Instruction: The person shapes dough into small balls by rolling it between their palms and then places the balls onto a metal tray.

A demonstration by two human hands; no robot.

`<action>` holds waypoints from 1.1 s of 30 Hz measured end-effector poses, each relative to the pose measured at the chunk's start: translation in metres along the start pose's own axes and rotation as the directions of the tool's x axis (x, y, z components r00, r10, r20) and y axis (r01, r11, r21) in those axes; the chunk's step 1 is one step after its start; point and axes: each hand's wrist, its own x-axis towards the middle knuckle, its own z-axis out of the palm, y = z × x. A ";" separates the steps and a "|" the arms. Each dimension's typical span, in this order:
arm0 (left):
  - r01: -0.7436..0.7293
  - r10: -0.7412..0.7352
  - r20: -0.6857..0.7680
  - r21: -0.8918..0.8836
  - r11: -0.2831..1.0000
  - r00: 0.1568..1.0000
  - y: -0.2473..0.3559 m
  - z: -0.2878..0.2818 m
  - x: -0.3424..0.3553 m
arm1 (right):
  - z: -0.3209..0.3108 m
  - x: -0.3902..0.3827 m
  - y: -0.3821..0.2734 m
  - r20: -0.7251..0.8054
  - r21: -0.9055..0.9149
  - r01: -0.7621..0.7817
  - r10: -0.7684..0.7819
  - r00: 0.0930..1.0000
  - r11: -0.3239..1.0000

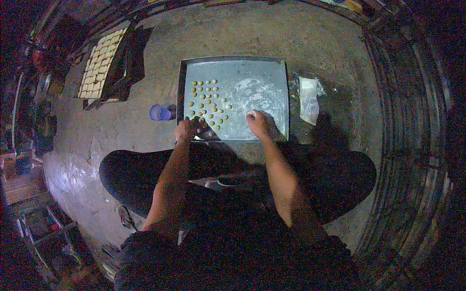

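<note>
A shallow metal tray [233,59] lies on the floor in front of my crossed legs. Several small round dough balls [208,96] sit in loose rows over its left half. White flour [259,92] is smeared across the right half. At the near left corner, my left hand [184,130] is closed beside the nearest balls; shadow hides its fingertips. My right hand [258,123] is over the floured side, its fingers curled together near the tray's surface. Something pale shows at those fingertips, too small to name.
A blue-tinted plastic cup [160,112] stands left of the tray. To the right lies a white plastic bag [309,99] with white powder around it. At the far left, a propped tray holds rows of pale pieces [102,63]. Stacked metal racks [407,145] line the right side.
</note>
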 end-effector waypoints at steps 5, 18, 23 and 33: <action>-0.078 0.069 0.159 0.047 0.996 0.985 0.046 -0.019 -0.024 | -0.005 0.006 0.009 0.024 0.005 -0.082 0.082 0.996 0.997; -0.166 0.160 0.057 0.098 0.981 0.985 0.026 -0.003 -0.015 | -0.005 0.009 0.016 0.046 0.032 -0.078 0.076 0.996 0.996; -0.194 0.190 0.071 0.057 0.979 0.979 0.037 -0.008 -0.020 | -0.011 0.006 0.017 0.078 -0.016 -0.091 0.092 0.993 0.996; -0.309 0.295 0.140 0.085 0.947 0.945 0.069 0.029 -0.037 | -0.007 0.003 0.010 0.037 0.063 -0.084 0.082 0.996 0.994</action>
